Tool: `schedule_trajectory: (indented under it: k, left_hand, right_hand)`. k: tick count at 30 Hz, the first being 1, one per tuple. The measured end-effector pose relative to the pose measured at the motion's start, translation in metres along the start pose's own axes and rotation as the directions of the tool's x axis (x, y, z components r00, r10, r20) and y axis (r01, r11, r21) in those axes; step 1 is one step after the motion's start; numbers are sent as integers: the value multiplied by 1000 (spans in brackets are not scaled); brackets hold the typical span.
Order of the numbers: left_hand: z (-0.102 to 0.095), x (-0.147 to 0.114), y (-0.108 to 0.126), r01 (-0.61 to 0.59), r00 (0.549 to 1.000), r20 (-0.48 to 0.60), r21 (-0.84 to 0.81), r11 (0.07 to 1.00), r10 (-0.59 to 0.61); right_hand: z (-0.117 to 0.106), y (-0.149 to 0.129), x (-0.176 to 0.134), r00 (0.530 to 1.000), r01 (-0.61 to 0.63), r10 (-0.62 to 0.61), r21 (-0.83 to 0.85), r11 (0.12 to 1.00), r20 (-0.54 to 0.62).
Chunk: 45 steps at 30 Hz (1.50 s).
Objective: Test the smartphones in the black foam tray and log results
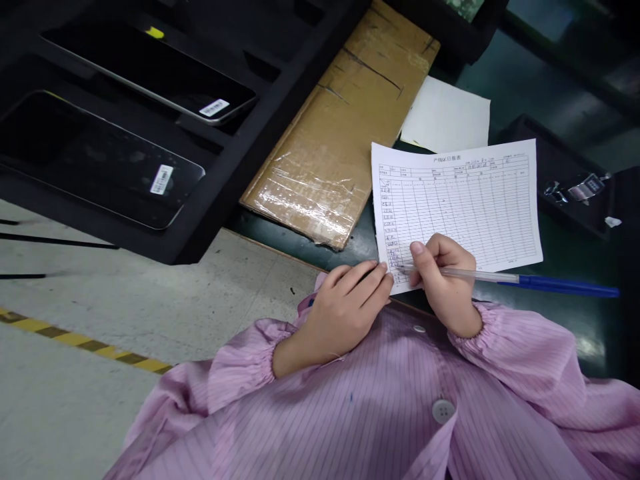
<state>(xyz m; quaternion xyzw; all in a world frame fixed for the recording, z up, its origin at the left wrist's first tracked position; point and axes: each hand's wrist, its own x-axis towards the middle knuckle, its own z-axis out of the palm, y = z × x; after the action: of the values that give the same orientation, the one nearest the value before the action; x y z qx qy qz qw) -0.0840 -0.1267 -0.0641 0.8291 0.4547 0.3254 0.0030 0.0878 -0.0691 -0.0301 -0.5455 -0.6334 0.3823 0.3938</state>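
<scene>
Head view: the right hand [447,280] has its fingers closed around a pen [515,279], thumb bent on the barrel, its tip angled toward the left. The left hand [345,310] is laid palm-down with its fingers loosely straight and grasping nothing, their tips at a corner of a printed sheet [460,207]. That touch seems meant to steady the sheet, and the pen is gripped low, as for writing in the rows. The sheet lies at the near edge of the dark green surface [565,257], probably for easy reach.

Farther from that edge, white paper [450,117] lies partly beneath or behind the sheet. To the left, tape-covered cardboard [340,133] runs back from the near edge, and a black tray [220,207] holds 2 phone-like panels [150,77] with white labels.

The right hand hides part of the sheet's bottom; its handwriting is too small to read. The picture cuts off the tray, and whether it rests on the cardboard cannot be told. At right, small metallic pieces [586,189] are hard to identify.
</scene>
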Motion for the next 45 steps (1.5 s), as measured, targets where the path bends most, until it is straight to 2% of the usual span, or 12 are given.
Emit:
schedule_trajectory:
  k: [5, 18, 27, 33, 38, 45]
  left_hand:
    - [0, -1, 0, 3, 1000, 12, -6, 1000, -3]
    - [-1, 2, 2, -1, 1000, -14, 20, 1000, 2]
    - [-1, 3, 2, -4, 1000, -13, 22, 1000, 4]
    - [0, 3, 1, -10, 1000, -21, 21, 1000, 11]
    - [-1, 3, 1, -10, 1000, -20, 23, 1000, 11]
    - [-2, 5, 0, -10, 1000, -26, 20, 1000, 11]
  right_hand:
    - [-1, 2, 0, 999, -45, 44, 84, 995, 11]
    - [-1, 6, 1, 999, -38, 39, 147, 988, -4]
    - [1, 1, 1, 999, -31, 35, 86, 996, -39]
    - [3, 5, 4, 994, -6, 14, 72, 997, -109]
    - [2, 6, 4, 997, 2, 4, 67, 998, -80]
    - [2, 8, 4, 995, -21, 33, 119, 993, -99]
